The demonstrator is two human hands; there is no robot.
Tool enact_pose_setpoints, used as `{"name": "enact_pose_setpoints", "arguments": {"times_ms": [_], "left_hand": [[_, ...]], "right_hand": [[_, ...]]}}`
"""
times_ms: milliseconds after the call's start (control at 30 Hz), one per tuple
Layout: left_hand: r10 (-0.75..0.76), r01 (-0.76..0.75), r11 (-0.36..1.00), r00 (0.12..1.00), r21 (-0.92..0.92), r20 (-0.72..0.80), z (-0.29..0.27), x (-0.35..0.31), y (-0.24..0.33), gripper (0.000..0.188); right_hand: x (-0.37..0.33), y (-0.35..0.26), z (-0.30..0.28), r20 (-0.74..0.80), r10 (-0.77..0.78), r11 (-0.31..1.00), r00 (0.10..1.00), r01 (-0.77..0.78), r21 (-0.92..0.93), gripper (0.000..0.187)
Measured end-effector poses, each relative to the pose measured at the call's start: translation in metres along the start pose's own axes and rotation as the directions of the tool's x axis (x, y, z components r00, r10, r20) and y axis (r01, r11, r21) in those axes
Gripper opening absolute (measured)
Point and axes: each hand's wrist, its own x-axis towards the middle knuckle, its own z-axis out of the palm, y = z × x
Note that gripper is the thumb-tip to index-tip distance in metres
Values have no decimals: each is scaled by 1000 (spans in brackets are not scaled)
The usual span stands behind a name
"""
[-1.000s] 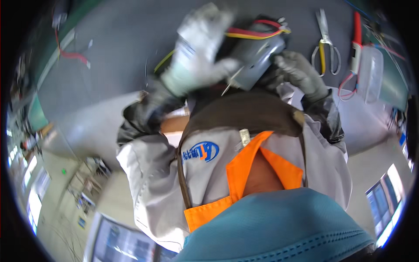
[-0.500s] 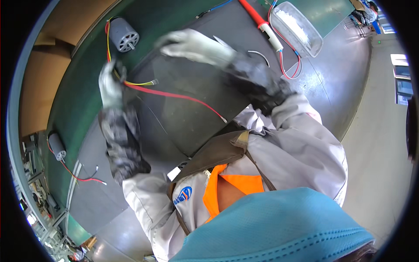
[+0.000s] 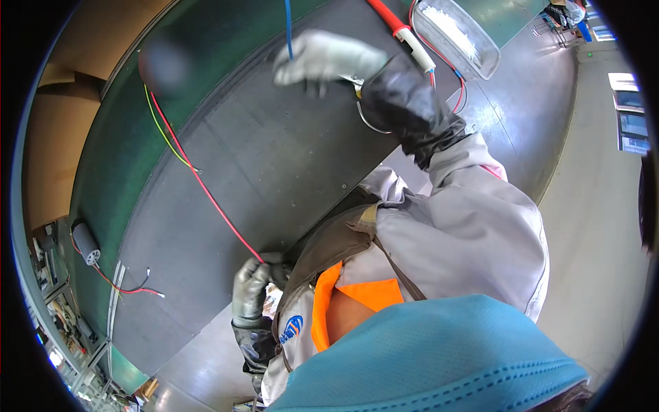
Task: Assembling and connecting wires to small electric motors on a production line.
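Gloved and closed, my left hand (image 3: 249, 283) pinches the end of a red wire (image 3: 213, 196) close to my apron at the table's near edge. The wire stretches taut up to a grey cylindrical motor (image 3: 166, 65) at the far left, smeared by motion. A yellow-green wire (image 3: 163, 130) from the same motor hangs loose beside the red one. Over the far middle of the table, my gloved right hand (image 3: 326, 58) has its fingers closed around a blue lead (image 3: 289, 31) that comes down from the top edge; the lead's tip is hidden.
A red-and-white probe handle (image 3: 405, 38) with red leads lies beyond my right forearm. Behind it is a clear tray (image 3: 491, 65) of white pieces. A second motor (image 3: 86, 244) with wires sits at the left. A dark mat (image 3: 274, 165) covers the table.
My left hand has drawn the red wire toward my body, pulling it straight. My right hand has moved slightly right and taken hold of the blue lead. The motor has shifted left.
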Motion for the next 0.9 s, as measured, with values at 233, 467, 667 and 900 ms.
{"name": "enact_pose_setpoints", "arguments": {"times_ms": [233, 467, 667, 900], "left_hand": [[212, -212, 977, 976, 9, -43, 23, 37, 19, 24], [648, -663, 736, 749, -139, -140, 72, 142, 78, 28], [453, -499, 756, 866, -423, -212, 99, 141, 94, 30], [538, -608, 750, 790, -261, -295, 108, 146, 91, 33]], "right_hand": [[-24, 65, 112, 362, -476, 860, 801, 510, 1, 29], [-69, 23, 108, -184, -412, 841, 892, 450, 301, 72], [-70, 13, 124, -332, -262, 833, 906, 386, 397, 60], [-62, 24, 117, -279, -330, 640, 902, 431, 636, 58]]}}
